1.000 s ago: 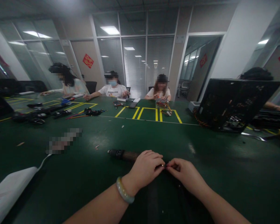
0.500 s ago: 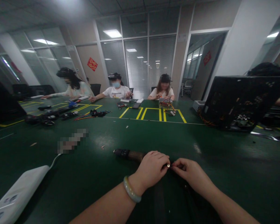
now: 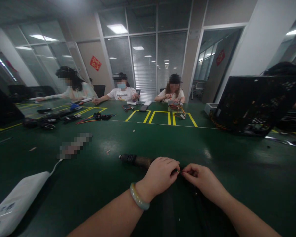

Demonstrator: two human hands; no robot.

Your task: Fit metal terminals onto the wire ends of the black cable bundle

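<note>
My left hand, with a jade-coloured bangle at the wrist, is closed over the rear part of an electric screwdriver. The tool lies across the dark green table, its black nose pointing left. A small shiny brass-coloured piece shows at the left thumb and forefinger. Close on its right, my right hand holds thumb and fingertips pinched together. What they hold is too small and dark to make out. A dark cord-like shape runs down below the right hand, mostly lost in shadow.
A white power bank with a cable lies at the left. Black cable bundles and a blurred-out item lie beyond it. A black computer case stands at the right. Several people sit across the yellow-taped table.
The whole view has shifted slightly, so the table and hands appear a little higher. Both hands keep nearly the same pose, and the brass-coloured piece has turned or glints less.
</note>
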